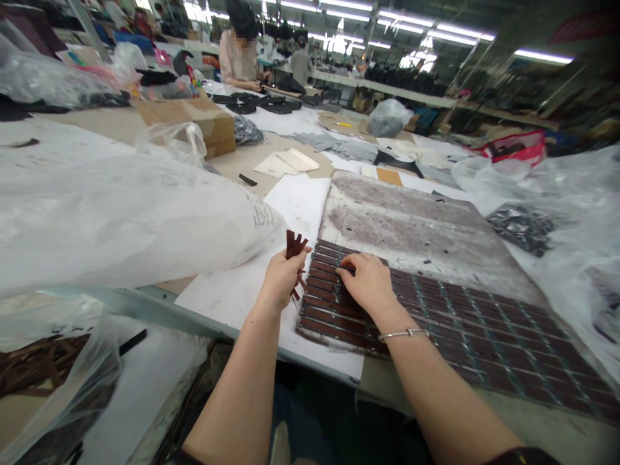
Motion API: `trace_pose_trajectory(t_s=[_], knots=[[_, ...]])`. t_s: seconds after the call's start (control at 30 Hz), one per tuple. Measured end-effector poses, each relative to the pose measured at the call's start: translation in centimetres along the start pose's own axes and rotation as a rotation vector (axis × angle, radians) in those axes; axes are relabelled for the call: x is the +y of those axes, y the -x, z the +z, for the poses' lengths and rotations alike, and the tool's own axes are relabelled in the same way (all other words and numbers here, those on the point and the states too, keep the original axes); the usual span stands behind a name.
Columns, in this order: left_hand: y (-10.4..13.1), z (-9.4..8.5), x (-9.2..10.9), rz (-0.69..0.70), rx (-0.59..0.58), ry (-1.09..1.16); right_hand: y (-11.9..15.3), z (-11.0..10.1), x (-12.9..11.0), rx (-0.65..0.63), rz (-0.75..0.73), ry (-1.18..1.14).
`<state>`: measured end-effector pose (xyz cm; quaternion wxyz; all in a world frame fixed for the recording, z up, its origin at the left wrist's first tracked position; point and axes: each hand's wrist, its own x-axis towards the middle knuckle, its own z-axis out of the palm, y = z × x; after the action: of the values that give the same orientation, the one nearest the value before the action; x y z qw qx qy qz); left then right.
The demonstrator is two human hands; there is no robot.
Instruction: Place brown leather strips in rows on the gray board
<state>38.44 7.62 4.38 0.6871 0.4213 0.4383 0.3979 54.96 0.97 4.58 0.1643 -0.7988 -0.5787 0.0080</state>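
My left hand (285,274) is closed around a bundle of short dark-brown strips (293,244), whose ends fan out above and below the fist. Just to its right, my right hand (371,278) has its thumb and fingertips bent together on a dark strip (347,267) at the upper rows of the board. Rows of similar brown strips (477,326) lie side by side across the near part of the board (397,216). Its far part is bare, greyish white and stained. My right palm and wrist hide some of the rows.
A large white plastic bag (130,219) lies to the left, with a cardboard box (208,126) behind it. Below left, brown strips (43,365) sit in clear plastic. Clear bags (552,213) crowd the right side. A co-worker (239,55) sits across the table.
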Motion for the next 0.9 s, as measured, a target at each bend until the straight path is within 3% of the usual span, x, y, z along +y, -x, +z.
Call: trace_pose_trajectory(t_s=[0.13, 0.33, 0.43, 0.57, 0.63, 0.73, 0.9], knots=[[0.2, 0.3, 0.2, -0.010, -0.067, 0.036, -0.5, -0.2, -0.3, 0.035, -0.005, -0.285], [0.5, 0.4, 0.0, -0.059, -0.210, 0.021, -1.2, 0.6, -1.4, -0.096, 0.102, -0.763], [0.7, 0.3, -0.1, -0.086, -0.281, -0.018, -1.5, 0.5, -2.4, -0.119, 0.070, -0.849], [0.9, 0.4, 0.0, -0.092, -0.327, -0.034, -2.0, -0.2, -3.3, -0.122, 0.041, -0.788], [0.7, 0.4, -0.1, -0.082, -0.308, -0.025, -2.2, -0.4, -3.2, -0.089, 0.064, -0.750], [0.1, 0.3, -0.5, -0.019, -0.178, -0.020, -2.4, -0.2, -2.5, -0.038, 0.115, -0.715], [-1.2, 0.2, -1.7, 0.100, 0.019, -0.121, -2.1, 0.2, -1.4, -0.091, 0.178, -0.631]])
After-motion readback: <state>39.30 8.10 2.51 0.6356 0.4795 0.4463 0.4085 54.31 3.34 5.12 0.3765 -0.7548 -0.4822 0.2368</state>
